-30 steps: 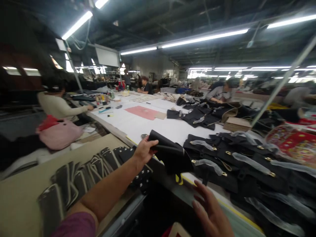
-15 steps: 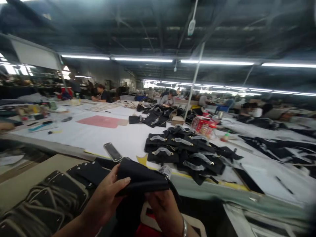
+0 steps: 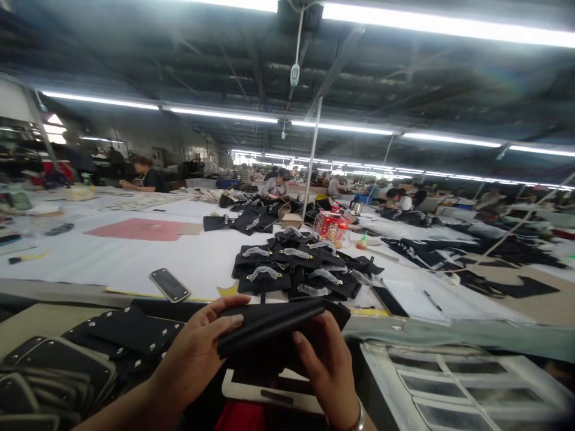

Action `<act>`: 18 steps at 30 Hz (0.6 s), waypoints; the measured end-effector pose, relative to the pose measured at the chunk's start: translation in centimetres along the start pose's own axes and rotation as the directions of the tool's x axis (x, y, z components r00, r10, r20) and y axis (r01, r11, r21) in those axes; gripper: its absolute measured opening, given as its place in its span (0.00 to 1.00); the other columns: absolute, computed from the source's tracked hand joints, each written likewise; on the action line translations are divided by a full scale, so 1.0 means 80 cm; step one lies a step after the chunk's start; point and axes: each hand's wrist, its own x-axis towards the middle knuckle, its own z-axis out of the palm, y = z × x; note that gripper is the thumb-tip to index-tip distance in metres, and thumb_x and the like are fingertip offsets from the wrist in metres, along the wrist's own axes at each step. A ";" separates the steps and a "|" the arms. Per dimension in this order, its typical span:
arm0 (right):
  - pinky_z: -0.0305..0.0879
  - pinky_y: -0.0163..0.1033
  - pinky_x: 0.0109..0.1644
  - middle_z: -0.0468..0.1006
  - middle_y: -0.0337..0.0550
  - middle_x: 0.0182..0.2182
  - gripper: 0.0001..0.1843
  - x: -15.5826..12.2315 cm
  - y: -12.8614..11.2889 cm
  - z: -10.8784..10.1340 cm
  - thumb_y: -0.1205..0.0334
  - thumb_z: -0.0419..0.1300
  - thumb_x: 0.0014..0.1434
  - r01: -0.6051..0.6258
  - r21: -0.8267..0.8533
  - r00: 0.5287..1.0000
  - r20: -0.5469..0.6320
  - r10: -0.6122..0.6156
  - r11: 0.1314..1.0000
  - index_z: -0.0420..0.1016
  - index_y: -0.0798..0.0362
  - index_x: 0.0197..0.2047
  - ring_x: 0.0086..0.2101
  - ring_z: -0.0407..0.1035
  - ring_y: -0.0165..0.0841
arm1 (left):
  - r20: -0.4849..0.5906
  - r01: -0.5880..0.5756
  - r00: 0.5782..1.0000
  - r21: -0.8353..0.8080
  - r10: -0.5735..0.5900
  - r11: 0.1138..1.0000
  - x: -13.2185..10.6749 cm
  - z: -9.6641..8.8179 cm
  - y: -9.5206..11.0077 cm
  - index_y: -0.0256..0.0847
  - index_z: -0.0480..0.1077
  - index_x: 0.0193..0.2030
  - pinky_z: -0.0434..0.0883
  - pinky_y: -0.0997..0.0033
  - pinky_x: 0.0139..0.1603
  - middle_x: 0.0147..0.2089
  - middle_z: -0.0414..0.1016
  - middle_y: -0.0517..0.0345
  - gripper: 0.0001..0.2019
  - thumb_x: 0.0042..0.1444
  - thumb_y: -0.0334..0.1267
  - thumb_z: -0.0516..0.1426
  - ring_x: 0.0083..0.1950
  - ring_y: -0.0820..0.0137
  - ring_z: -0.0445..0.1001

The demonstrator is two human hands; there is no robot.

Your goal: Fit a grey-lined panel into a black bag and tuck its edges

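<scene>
I have both hands on one black piece, held folded over in the air between them, in front of the near edge of the worktable. The left hand grips its left end, thumb laid along the near face and index finger reaching over the top. The right hand has its right part pinched from below, thumb on the near side; the other fingers are partly hidden behind the material, so I can't tell how they bend. The fold runs from one hand to the other, its right end slightly higher.

Just beyond the hands runs the white tabletop, its front edge crossing my view from side to side. Ahead and left of the left hand, a dark panel lies near that edge, with white surface stretching past it to a pink sheet. Straight ahead, between the hands and farther in, the black pile with wrapped handles limits forward reach. Close on the left hand's left sit the edged panels. A pale board lies right under both hands, and a slotted frame stands beyond the right hand's outer side.
</scene>
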 end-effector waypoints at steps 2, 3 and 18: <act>0.68 0.37 0.41 0.71 0.44 0.38 0.11 -0.004 -0.001 -0.003 0.58 0.58 0.57 -0.082 0.122 0.995 -0.043 0.088 0.989 0.65 0.51 0.43 0.38 0.68 0.34 | 0.058 -0.012 0.998 -0.024 0.014 1.000 0.001 0.008 -0.002 0.39 0.70 0.46 0.73 0.66 0.39 0.40 0.76 0.49 0.20 0.45 0.40 0.62 0.39 0.62 0.76; 0.68 0.36 0.38 0.72 0.43 0.35 0.10 -0.005 -0.001 -0.006 0.57 0.58 0.57 -0.126 0.159 0.989 -0.057 0.136 0.979 0.65 0.52 0.40 0.36 0.68 0.33 | 0.110 -0.007 0.994 -0.028 0.010 1.000 0.000 0.013 -0.003 0.38 0.70 0.46 0.73 0.63 0.41 0.41 0.76 0.47 0.19 0.47 0.44 0.61 0.41 0.60 0.76; 0.54 0.34 0.28 0.73 0.44 0.23 0.20 -0.008 0.018 -0.072 0.53 0.45 0.64 -0.065 -0.616 0.994 -0.105 0.000 0.785 0.70 0.54 0.30 0.25 0.67 0.32 | 0.556 -0.504 0.774 0.830 0.302 -0.238 0.061 0.047 0.009 0.40 0.71 0.26 0.67 0.66 0.41 0.29 0.71 0.52 0.16 0.56 0.47 0.51 0.36 0.64 0.72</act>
